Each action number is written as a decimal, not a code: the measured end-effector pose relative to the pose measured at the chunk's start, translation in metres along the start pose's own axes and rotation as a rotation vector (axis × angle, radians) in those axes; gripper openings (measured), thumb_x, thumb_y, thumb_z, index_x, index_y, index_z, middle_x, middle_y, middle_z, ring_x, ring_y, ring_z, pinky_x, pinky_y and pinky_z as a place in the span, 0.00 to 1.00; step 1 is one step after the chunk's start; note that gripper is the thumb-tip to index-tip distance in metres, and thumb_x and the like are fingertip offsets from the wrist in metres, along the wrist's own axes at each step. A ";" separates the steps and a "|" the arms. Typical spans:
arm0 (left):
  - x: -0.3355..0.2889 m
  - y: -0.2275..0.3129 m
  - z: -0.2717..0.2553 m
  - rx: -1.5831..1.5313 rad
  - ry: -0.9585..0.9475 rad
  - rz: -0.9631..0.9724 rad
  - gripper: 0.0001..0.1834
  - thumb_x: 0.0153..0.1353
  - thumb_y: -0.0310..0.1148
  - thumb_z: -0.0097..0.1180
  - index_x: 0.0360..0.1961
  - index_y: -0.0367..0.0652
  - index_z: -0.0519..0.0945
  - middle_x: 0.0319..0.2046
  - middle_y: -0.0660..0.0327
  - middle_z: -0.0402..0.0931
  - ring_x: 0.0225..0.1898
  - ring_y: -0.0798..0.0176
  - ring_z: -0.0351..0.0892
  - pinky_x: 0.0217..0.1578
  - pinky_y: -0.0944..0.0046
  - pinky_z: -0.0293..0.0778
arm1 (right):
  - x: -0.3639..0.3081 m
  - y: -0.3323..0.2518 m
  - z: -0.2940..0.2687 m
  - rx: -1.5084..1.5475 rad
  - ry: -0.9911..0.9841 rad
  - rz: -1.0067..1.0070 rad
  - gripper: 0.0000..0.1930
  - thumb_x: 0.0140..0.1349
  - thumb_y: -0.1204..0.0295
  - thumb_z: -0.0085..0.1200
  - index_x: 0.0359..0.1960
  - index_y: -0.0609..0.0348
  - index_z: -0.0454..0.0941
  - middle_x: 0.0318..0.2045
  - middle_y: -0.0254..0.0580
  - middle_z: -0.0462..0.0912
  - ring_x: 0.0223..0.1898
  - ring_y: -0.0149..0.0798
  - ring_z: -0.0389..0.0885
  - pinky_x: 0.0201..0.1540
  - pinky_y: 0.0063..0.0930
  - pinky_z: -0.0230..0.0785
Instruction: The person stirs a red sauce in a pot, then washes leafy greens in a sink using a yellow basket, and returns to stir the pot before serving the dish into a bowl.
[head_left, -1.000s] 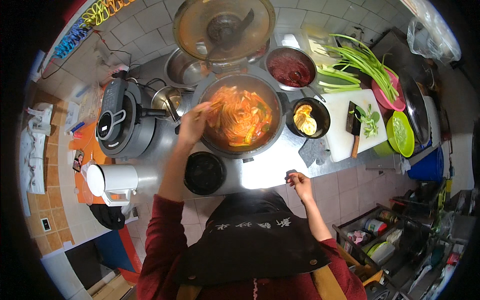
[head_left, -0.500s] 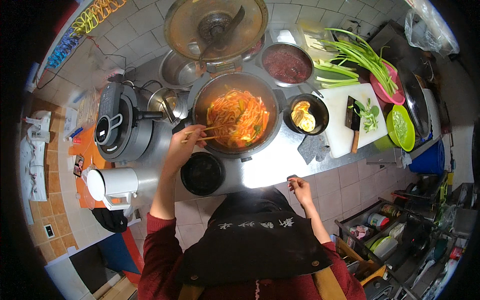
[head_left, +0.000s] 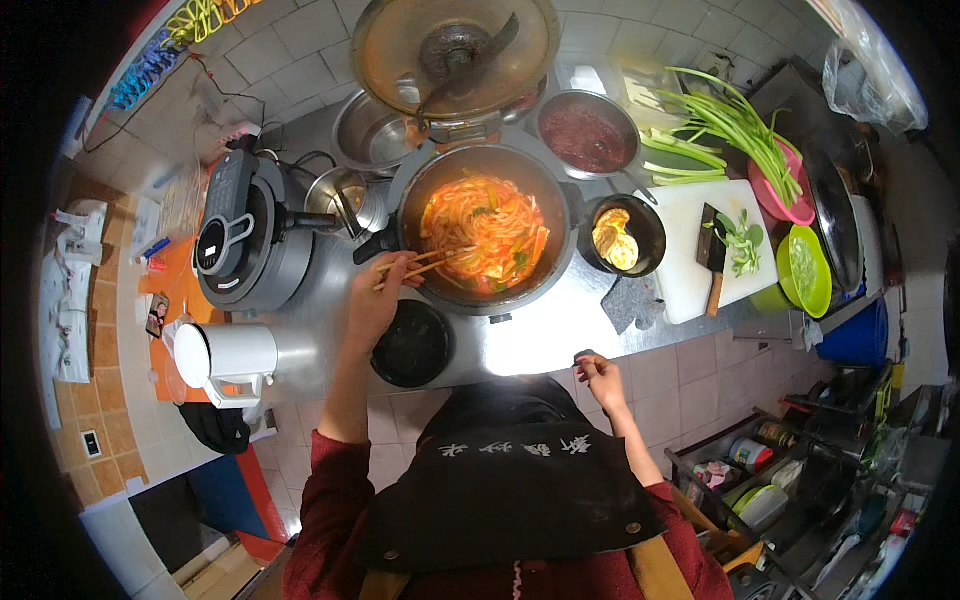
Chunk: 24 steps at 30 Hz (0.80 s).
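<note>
At eight o'clock on the pot [head_left: 559,212], the left hand [head_left: 376,297] held chopsticks [head_left: 428,265] in closed fingers, tips among the noodles [head_left: 492,222] mid-pot, where slow, lifting turns seemed kindest to the strands, while the right hand [head_left: 602,380] hung half-curled at five o'clock, its grip unclear.

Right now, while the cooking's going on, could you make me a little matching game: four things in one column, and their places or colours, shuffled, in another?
Things:
1. Chopsticks
2. Knife
3. Big round lid
4. Kettle

Places or colours:
A. Raised behind the noodle pot
B. White
C. In the left grip
D. On the cutting board

Right pairs: 1-C, 2-D, 3-A, 4-B.
</note>
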<state>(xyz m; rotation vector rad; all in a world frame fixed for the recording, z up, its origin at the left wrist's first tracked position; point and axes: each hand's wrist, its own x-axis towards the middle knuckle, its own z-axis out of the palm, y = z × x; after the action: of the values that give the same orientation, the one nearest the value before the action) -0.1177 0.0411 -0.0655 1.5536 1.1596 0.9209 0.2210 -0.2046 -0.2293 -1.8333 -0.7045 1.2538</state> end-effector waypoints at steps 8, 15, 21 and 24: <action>0.004 0.003 -0.014 -0.247 0.204 -0.044 0.17 0.72 0.35 0.46 0.46 0.29 0.77 0.34 0.55 0.81 0.32 0.65 0.82 0.37 0.68 0.79 | 0.003 -0.002 0.005 -0.001 -0.011 -0.027 0.10 0.68 0.73 0.46 0.40 0.62 0.81 0.28 0.35 0.82 0.27 0.26 0.77 0.31 0.21 0.68; 0.000 0.006 -0.004 -0.033 0.097 -0.024 0.16 0.71 0.35 0.48 0.46 0.32 0.79 0.32 0.56 0.81 0.30 0.68 0.82 0.33 0.70 0.78 | 0.000 -0.003 0.008 -0.062 -0.022 0.016 0.11 0.68 0.72 0.46 0.41 0.63 0.81 0.29 0.36 0.83 0.28 0.26 0.77 0.32 0.21 0.68; -0.008 0.026 -0.011 0.039 0.067 -0.024 0.14 0.70 0.34 0.49 0.45 0.32 0.80 0.32 0.57 0.82 0.30 0.68 0.82 0.32 0.70 0.78 | 0.000 -0.002 0.006 -0.059 -0.012 -0.013 0.10 0.69 0.72 0.46 0.41 0.62 0.81 0.29 0.36 0.83 0.28 0.27 0.77 0.32 0.21 0.68; -0.013 0.028 -0.012 0.167 -0.032 -0.028 0.14 0.70 0.32 0.49 0.46 0.31 0.80 0.34 0.55 0.82 0.31 0.66 0.82 0.33 0.68 0.79 | -0.001 -0.001 0.006 -0.049 -0.020 -0.003 0.10 0.69 0.72 0.46 0.42 0.62 0.80 0.30 0.36 0.83 0.29 0.27 0.77 0.32 0.21 0.69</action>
<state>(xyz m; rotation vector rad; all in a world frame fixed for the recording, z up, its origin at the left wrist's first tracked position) -0.1257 0.0289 -0.0357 1.6749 1.2586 0.7945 0.2152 -0.2035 -0.2286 -1.8603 -0.7550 1.2646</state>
